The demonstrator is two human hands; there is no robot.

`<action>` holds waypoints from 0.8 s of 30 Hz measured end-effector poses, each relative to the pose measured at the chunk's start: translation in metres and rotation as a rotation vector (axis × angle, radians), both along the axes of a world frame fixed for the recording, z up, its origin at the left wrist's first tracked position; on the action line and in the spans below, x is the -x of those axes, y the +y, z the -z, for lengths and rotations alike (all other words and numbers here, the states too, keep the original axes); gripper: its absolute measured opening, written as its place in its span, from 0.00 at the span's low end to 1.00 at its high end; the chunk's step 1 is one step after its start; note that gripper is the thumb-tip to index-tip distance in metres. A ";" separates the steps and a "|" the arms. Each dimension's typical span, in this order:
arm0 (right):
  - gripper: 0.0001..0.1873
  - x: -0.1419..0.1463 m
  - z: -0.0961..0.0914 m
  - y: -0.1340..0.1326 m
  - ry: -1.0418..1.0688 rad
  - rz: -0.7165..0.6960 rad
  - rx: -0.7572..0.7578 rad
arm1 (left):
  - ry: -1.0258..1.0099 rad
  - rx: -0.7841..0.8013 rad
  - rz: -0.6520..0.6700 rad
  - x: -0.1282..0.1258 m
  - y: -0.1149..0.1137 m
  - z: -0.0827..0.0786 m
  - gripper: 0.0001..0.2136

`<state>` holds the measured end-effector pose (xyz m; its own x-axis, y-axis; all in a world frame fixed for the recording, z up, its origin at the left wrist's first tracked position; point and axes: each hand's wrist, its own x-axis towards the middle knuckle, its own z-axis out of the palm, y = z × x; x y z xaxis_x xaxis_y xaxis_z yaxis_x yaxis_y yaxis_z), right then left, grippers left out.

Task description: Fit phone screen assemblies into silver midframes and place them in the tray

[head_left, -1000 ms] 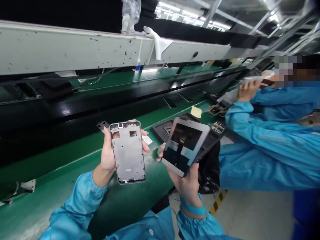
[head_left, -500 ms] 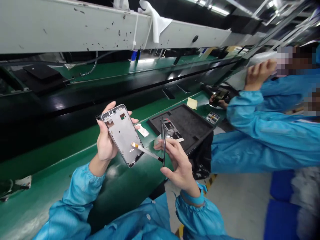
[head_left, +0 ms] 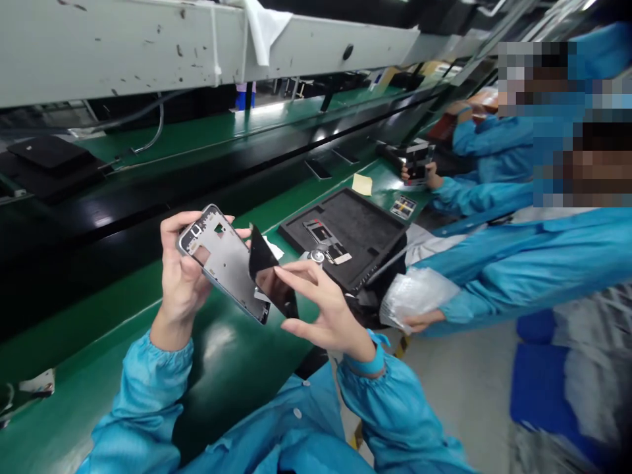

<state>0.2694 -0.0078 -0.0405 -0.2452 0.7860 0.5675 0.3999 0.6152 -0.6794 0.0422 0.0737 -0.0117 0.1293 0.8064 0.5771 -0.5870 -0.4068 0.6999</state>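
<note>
My left hand (head_left: 180, 286) grips a phone frame (head_left: 224, 260), a thin grey metal shell with cut-outs at its top end, tilted above the green bench. A dark glossy phone screen (head_left: 271, 276) is in my right hand (head_left: 320, 303), pinched between thumb and fingers. It leans over the right side of the frame, its dark face partly towards me. A bit of pale flex cable (head_left: 261, 295) shows between the two parts; the rest of it is hidden behind the screen.
A black foam-lined tray (head_left: 363, 214) holding metal phone parts lies right of my hands. Beyond it are a yellow note (head_left: 362, 185) and a small card (head_left: 403, 207). Dark flat panels (head_left: 318, 169) rest on the line. Co-workers in blue sit at right, one hand (head_left: 424, 320) holding bubble wrap (head_left: 419, 296).
The screen has swung from edge-on beside the frame to over its right side, mostly covering the cable. My view has shifted right; a co-worker's raised hand has come down.
</note>
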 end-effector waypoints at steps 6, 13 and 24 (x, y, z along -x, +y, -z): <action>0.43 0.025 0.023 0.018 0.152 -0.040 0.004 | 0.117 -0.158 -0.064 0.001 0.018 0.016 0.24; 0.49 0.043 0.041 0.027 0.164 0.009 0.069 | 0.226 -0.055 -0.115 -0.003 0.018 0.017 0.19; 0.45 0.048 0.048 0.056 0.074 0.099 0.038 | 0.113 0.094 -0.183 -0.018 0.005 0.002 0.25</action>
